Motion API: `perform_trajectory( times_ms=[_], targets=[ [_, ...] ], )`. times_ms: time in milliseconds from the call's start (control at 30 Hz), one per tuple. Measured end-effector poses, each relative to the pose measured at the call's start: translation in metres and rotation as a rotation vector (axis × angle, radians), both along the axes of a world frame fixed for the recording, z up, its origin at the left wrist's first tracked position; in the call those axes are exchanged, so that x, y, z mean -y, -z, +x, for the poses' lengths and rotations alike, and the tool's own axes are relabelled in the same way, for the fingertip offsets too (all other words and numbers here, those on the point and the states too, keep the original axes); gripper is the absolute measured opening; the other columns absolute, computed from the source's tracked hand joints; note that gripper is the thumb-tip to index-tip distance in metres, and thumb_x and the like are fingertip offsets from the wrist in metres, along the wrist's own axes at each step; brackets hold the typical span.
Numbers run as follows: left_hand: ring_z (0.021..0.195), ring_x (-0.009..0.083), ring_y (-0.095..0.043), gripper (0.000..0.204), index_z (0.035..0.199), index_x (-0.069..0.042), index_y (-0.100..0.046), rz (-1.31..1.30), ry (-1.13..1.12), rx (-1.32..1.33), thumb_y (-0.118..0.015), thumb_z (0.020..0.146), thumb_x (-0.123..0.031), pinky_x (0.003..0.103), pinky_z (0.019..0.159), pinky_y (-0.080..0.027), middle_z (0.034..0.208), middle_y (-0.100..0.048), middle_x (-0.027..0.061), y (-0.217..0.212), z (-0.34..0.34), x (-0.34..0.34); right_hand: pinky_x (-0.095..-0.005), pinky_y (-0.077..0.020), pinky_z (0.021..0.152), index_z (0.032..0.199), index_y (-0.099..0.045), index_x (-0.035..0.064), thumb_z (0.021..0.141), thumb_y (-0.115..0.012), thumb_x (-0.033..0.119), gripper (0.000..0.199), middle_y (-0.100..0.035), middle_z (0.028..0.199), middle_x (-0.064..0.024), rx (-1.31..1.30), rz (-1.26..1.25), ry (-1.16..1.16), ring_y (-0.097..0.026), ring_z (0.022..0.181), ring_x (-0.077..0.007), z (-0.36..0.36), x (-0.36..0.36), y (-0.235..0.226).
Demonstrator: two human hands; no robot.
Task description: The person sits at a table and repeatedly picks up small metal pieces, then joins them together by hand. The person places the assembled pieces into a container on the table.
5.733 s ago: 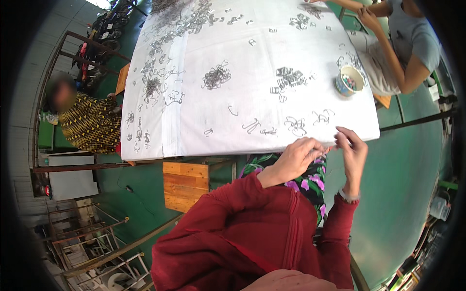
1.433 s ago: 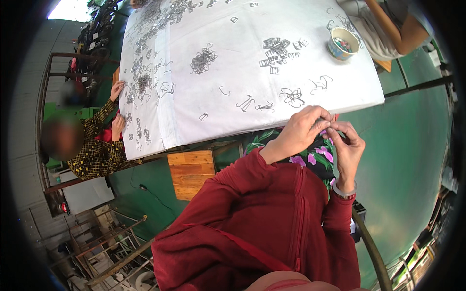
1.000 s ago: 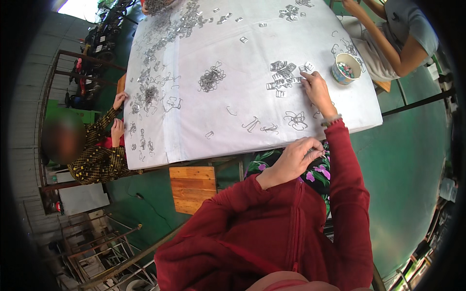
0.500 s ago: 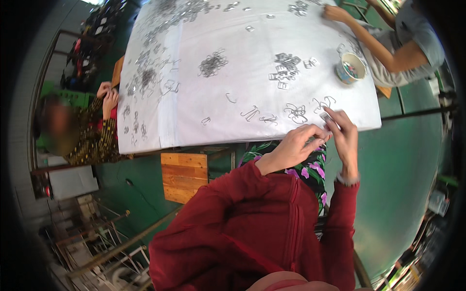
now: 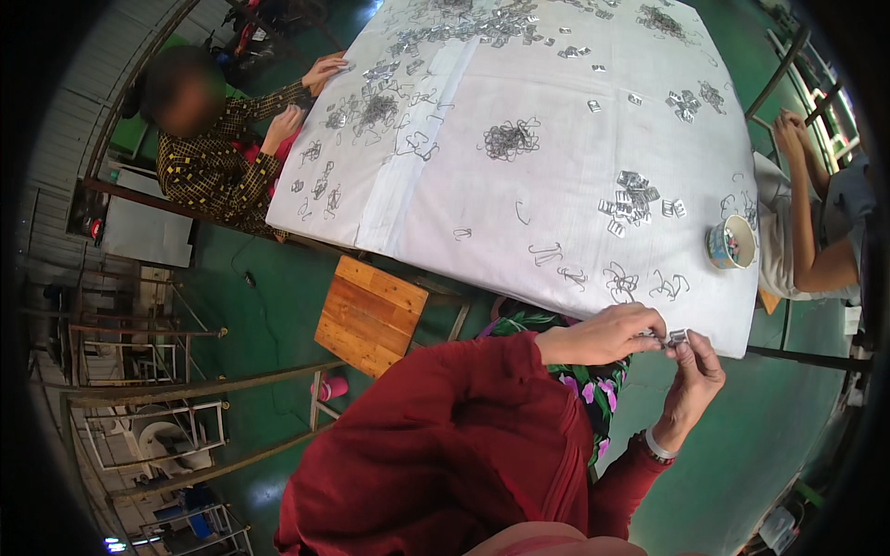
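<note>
Both my hands meet just off the near right edge of the white-covered table [image 5: 445, 204]. My right hand [image 5: 695, 382] pinches a small silver metal plate [image 5: 680, 336] between thumb and fingers. Its fingertips touching that plate's left side, my left hand [image 5: 604, 334] is closed; whatever it grips is too small to make out. On the cloth just beyond are small groups of bent wire hooks [image 5: 620, 280]. Farther off lie a heap of similar silver plates [image 5: 634, 197] and a tangled pile of dark wire hooks [image 5: 510, 139].
A paper cup [image 5: 718, 246] with small coloured bits stands near the right edge. Co-workers sit left [image 5: 218, 162] and right [image 5: 825, 222] of the table. A wooden stool [image 5: 371, 315] stands by the near edge, with metal frames [image 5: 158, 398] at lower left.
The view has turned, so the table sits tilted and farther right. My hands stay together, the silver plate now showing clearly. The right co-worker's hands have left the table and come together.
</note>
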State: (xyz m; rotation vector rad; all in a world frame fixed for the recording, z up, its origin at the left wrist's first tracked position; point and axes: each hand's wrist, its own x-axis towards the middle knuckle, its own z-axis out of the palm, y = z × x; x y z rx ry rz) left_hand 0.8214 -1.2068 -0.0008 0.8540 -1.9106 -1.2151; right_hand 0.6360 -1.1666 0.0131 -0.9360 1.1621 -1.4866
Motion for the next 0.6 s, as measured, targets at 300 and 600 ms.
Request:
perform_trajectory(
  times_ms=[300, 600],
  targets=[
    [0.089, 0.0339, -0.059, 0.024, 0.087, -0.001, -0.063, -0.104, -1.013, 0.745, -0.061, 0.084, -0.025, 0.045, 0.075, -0.047, 0.091, -0.062, 0.0176, 0.053, 0.179, 0.160, -0.0274, -0.0520, 0.066, 0.096, -0.066, -0.0052, 0.078, -0.064, -0.010, 0.019, -0.064, 0.091, -0.0158, 0.053, 0.065, -0.042, -0.061, 0.073, -0.0204, 0.004, -0.009, -0.004],
    [0.092, 0.0357, -0.056, 0.016, 0.088, -0.002, -0.062, -0.291, -1.040, 0.741, -0.054, 0.087, -0.016, 0.048, 0.076, -0.046, 0.096, -0.058, 0.0174, 0.074, 0.192, 0.177, -0.0269, -0.0518, 0.064, 0.094, -0.065, -0.0067, 0.079, -0.064, -0.007, 0.015, -0.065, 0.087, -0.0121, -0.025, 0.047, -0.035, -0.061, 0.068, -0.0176, 0.008, -0.009, -0.015]
  ],
)
